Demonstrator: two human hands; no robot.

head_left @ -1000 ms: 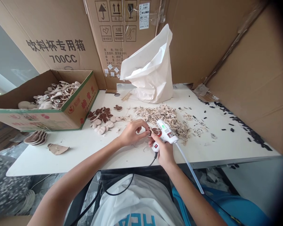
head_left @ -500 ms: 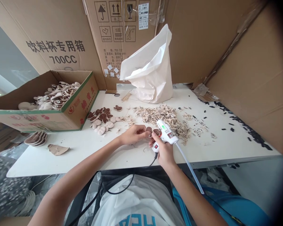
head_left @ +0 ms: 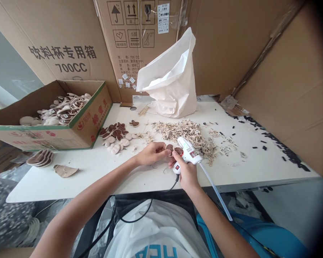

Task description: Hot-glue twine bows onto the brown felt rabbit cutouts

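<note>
left hand (head_left: 150, 153) pinches brown piece (head_left: 169, 147) | right hand (head_left: 186, 174) grips glue gun (head_left: 190, 153) | carton (head_left: 94, 120) holds caps (head_left: 61, 109)

Back carton (head_left: 61, 53): "饮料杯专用箱 700CC". Middle carton (head_left: 131, 39): handling symbols, "700 CC".

The glue gun (head_left: 188, 153) is white plastic, smooth and slightly glossy, with a translucent, waxy-looking glue stick (head_left: 215, 191) at its back and a black, rubbery cord (head_left: 174, 184). The small brown piece (head_left: 169, 147) at its nozzle looks matt and dry. The table (head_left: 97, 168) is white, smooth and matt. The slivers (head_left: 190, 129) are pale and straw-like. The bag (head_left: 173, 87) is white and creased; paper or film, hard to tell. The box (head_left: 93, 120) and wall sheets (head_left: 231, 46) are matt brown corrugated cardboard
</note>
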